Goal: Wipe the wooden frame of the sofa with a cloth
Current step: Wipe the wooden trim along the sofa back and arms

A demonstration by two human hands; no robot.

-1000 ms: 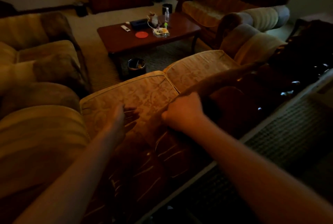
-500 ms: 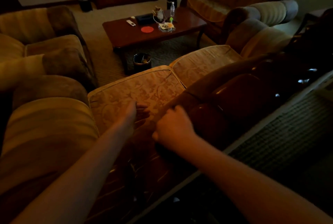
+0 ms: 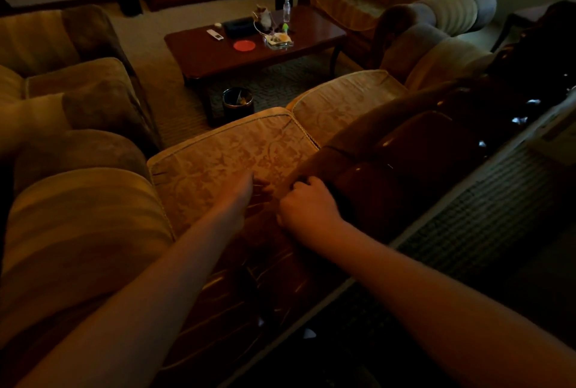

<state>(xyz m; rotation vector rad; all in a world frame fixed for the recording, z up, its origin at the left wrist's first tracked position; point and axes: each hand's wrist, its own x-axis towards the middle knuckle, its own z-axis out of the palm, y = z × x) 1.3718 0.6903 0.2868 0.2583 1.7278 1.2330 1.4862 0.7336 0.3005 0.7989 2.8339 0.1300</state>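
Our left hand (image 3: 241,197) lies flat with straight fingers on the cushion (image 3: 224,157), near the dark wood frame (image 3: 389,175). Just beside it, our right hand (image 3: 307,203) is curled tight on the frame's top edge. It may hold the cloth, but the room is too dark to tell. We think we are mid-wipe. Next we should rub along the frame to the right.
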